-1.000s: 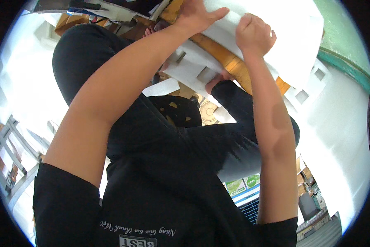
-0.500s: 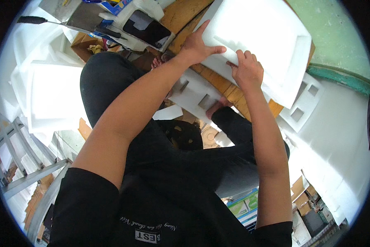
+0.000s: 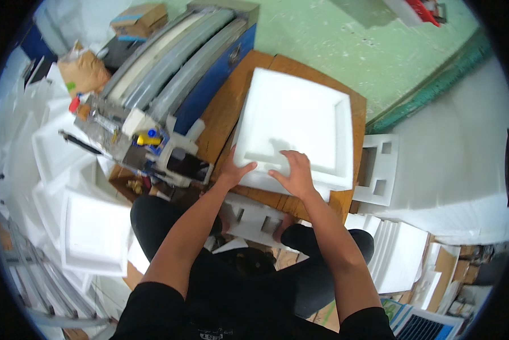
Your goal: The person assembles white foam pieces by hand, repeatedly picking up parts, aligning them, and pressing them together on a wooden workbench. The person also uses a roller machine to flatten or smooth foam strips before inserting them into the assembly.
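A white foam tray (image 3: 300, 124) with a shallow recess and raised rim lies on the wooden table (image 3: 345, 204). Another white foam piece (image 3: 322, 191) shows beneath its front edge. My left hand (image 3: 233, 171) grips the near left corner, thumb on the front face and fingers along the side. With fingers over the near rim and thumb against the front face, my right hand (image 3: 293, 174) holds the tray near the middle of that edge. Part of my left fingers is hidden by the corner.
Left of the table are a phone (image 3: 189, 165) on a stand, a yellow-and-blue item (image 3: 148, 137) and a blue-sided machine with grey rollers (image 3: 181, 73). Foam trays (image 3: 96, 232) pile up at left. More foam pieces (image 3: 399, 249) stack at right, below a foam frame (image 3: 382, 170).
The view has shifted, showing more of the table and machine. The tray now sits lower and squarer in the picture, both hands still on its near edge; my right fingers now reach over the rim.
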`<action>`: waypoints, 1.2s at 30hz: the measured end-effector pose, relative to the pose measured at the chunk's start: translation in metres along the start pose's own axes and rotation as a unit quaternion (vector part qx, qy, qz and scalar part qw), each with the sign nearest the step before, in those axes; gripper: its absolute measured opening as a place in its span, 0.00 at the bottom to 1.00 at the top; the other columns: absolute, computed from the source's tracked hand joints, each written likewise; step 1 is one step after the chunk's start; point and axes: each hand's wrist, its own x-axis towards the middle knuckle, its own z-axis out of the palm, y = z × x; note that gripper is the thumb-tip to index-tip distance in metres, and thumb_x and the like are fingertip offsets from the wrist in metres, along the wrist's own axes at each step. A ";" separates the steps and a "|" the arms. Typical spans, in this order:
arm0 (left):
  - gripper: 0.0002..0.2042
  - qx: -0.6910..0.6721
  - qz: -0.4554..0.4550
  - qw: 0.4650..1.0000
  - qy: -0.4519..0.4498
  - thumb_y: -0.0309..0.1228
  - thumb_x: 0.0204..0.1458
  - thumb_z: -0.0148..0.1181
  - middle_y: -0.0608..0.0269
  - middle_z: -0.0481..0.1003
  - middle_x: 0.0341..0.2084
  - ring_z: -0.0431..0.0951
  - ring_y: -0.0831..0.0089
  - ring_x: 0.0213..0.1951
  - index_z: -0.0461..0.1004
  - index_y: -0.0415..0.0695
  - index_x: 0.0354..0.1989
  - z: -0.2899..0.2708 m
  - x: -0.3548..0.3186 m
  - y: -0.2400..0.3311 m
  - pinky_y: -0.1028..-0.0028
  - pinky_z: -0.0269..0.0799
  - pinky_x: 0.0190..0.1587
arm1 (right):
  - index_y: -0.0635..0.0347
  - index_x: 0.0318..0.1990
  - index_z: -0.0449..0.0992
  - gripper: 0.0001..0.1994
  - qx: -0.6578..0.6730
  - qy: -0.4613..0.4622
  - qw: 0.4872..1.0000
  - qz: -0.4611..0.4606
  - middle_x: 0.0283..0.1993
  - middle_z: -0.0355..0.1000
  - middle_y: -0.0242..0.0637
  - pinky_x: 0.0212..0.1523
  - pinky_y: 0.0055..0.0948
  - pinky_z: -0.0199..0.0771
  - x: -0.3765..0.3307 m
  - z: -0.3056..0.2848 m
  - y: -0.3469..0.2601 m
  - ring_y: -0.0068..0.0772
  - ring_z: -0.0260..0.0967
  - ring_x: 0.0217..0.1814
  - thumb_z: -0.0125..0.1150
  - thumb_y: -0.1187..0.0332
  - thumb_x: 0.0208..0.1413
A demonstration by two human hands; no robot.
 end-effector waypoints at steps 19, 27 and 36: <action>0.38 0.171 -0.043 0.984 0.005 0.36 0.50 0.77 0.40 0.76 0.55 0.78 0.50 0.57 0.63 0.34 0.67 0.008 0.003 -0.006 0.60 0.72 0.61 | 0.76 0.63 0.67 0.51 0.114 0.090 0.880 0.452 0.57 0.75 0.66 0.60 0.45 0.75 -0.099 -0.064 0.107 0.61 0.75 0.60 0.80 0.41 0.42; 0.38 0.326 0.134 0.935 0.044 0.38 0.41 0.82 0.44 0.79 0.54 0.80 0.52 0.56 0.71 0.37 0.62 -0.103 0.029 0.095 0.58 0.74 0.59 | 0.76 0.55 0.71 0.42 0.236 0.246 0.855 0.391 0.52 0.75 0.62 0.59 0.46 0.73 -0.079 -0.059 0.023 0.57 0.74 0.56 0.83 0.49 0.42; 0.48 0.427 0.356 0.831 0.012 0.24 0.37 0.79 0.48 0.62 0.73 0.60 0.52 0.74 0.63 0.46 0.73 -0.161 -0.054 0.306 0.59 0.55 0.76 | 0.65 0.56 0.72 0.29 0.607 0.055 0.682 0.404 0.48 0.77 0.43 0.49 0.37 0.76 -0.069 0.111 -0.123 0.38 0.75 0.46 0.78 0.63 0.50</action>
